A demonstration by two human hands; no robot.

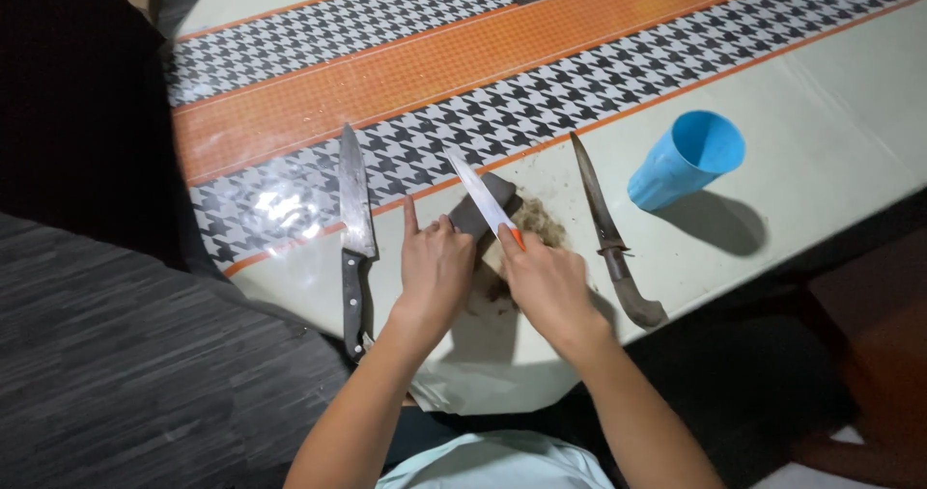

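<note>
My right hand (547, 281) grips the orange handle of a small knife (480, 193). Its blade lies flat across a dark grey sharpening stone (491, 199) on the table. My left hand (435, 267) rests against the near left side of the stone, with the index finger stretched forward along the table. Brownish residue (543, 221) lies on the table right beside the stone.
A large kitchen knife with a black handle (354, 228) lies left of my hands. A rusty knife with a curved wooden handle (608, 233) lies to the right. A blue plastic cup (686, 161) lies tilted farther right. The tablecloth (463, 55) has orange and houndstooth bands; the table's edge (734, 281) is near.
</note>
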